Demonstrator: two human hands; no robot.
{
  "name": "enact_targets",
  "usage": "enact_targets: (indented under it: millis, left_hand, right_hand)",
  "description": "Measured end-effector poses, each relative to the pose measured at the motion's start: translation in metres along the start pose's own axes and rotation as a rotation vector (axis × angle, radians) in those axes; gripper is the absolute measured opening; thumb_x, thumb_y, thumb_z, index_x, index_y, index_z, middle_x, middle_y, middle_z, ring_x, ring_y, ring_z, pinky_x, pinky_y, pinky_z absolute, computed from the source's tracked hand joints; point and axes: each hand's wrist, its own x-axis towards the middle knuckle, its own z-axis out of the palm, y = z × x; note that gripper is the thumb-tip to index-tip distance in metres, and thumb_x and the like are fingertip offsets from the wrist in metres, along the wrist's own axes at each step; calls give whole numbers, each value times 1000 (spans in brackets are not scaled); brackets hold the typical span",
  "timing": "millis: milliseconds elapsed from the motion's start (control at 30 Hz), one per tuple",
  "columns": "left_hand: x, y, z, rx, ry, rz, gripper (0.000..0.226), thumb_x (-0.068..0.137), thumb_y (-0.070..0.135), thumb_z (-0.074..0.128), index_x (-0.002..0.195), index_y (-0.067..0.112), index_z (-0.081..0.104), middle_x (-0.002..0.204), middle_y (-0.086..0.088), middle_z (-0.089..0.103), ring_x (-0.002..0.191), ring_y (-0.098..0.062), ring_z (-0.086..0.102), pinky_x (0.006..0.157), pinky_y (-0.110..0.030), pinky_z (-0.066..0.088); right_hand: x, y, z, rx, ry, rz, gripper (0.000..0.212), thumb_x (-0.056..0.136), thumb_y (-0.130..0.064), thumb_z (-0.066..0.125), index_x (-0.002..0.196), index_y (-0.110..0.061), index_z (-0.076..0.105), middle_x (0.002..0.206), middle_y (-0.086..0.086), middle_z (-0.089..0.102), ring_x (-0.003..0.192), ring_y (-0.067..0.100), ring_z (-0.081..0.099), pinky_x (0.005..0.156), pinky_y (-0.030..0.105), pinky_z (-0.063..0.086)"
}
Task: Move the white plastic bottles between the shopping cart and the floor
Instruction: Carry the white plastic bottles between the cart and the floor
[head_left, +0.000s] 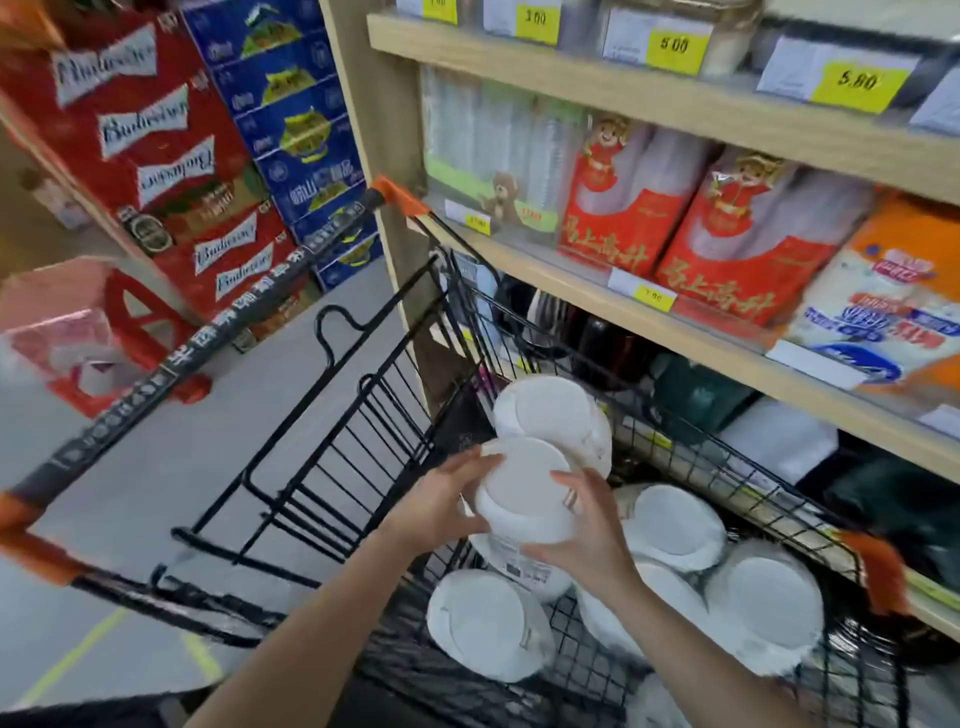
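Note:
Both my hands grip one white plastic bottle (522, 496) above the black wire shopping cart (675, 462). My left hand (441, 506) clasps its left side and my right hand (587, 525) its right side; the round bottom faces me. Several more white bottles lie in the cart basket: one just behind the held one (553, 415), one at the near left (488, 623), one to the right (675, 525) and one at the far right (769, 597).
The cart's handle bar (218, 332) with orange ends runs up to the left, the folded child seat (332, 457) beside it. Wooden shelves (675, 322) with packaged goods stand close on the right. Stacked red and blue beer cases (208, 156) rise at the left. Grey floor (156, 467) lies left of the cart.

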Motion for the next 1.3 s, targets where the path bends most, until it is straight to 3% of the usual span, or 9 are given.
enact_targets:
  millis: [67,300,567,667,800,933,1100,1167,1300]
  left_hand:
    - [2,-13,6,-13,11,9,81,77,39,76,145,29,33,154,-8,28,137,-22,37,105,-36,42]
    - [-7,-24,36,39,22,59,76,84,16,70,145,29,26,153,-4,28,142,-22,27,112,-24,19]
    - [-7,1,3,188,-126,-12,79,82,48,66,147,35,24,153,5,26,140,-16,27,107,-33,36]
    - [4,32,-24,306,-81,-39,82,75,69,59,143,33,33,145,6,39,132,-18,38,101,-36,41]
    - [27,87,-33,283,-87,76,68,79,60,61,136,28,42,133,2,48,122,-20,47,91,-34,46]
    - [43,162,-6,211,-292,245,56,84,47,64,133,26,44,126,0,54,114,-17,53,89,-31,45]
    - [45,274,54,231,-458,459,48,87,42,62,130,25,48,117,-1,61,101,-17,59,84,-28,47]
    - [39,322,85,242,-506,550,45,88,41,62,129,26,50,114,1,62,98,-16,60,84,-30,49]
    - [18,418,158,241,-619,684,41,88,41,62,126,28,50,109,4,59,93,-14,61,82,-32,51]
  right_hand:
    - [1,1,12,-53,17,13,79,43,-48,79,113,-40,43,116,-30,32,103,5,38,86,26,39]
    - [-11,15,13,-149,-126,101,83,50,-49,83,117,-44,34,127,-8,25,117,12,32,98,22,35]
    - [-10,-3,-23,-255,-402,328,89,64,-32,84,130,-53,29,155,-3,-5,145,17,3,112,34,24]
    - [-15,-18,-53,-261,-395,441,88,69,-29,81,140,-39,30,153,5,12,142,24,17,105,32,33]
    - [-43,-30,-110,-253,-422,608,70,79,-32,73,138,-29,36,137,3,40,123,19,42,95,26,37]
    - [-98,-40,-171,-248,-346,672,47,87,-28,65,130,-24,47,115,-8,50,116,15,50,92,23,41]
    - [-200,-35,-242,-234,-124,777,36,91,-20,60,125,-14,52,83,-15,48,77,1,53,58,6,35]
    - [-248,-27,-271,-185,-27,862,37,93,-17,56,129,-12,50,87,-8,50,70,3,48,51,7,34]
    - [-350,-1,-324,-91,162,1005,35,92,-24,55,127,-20,53,105,-5,51,93,11,46,68,10,34]
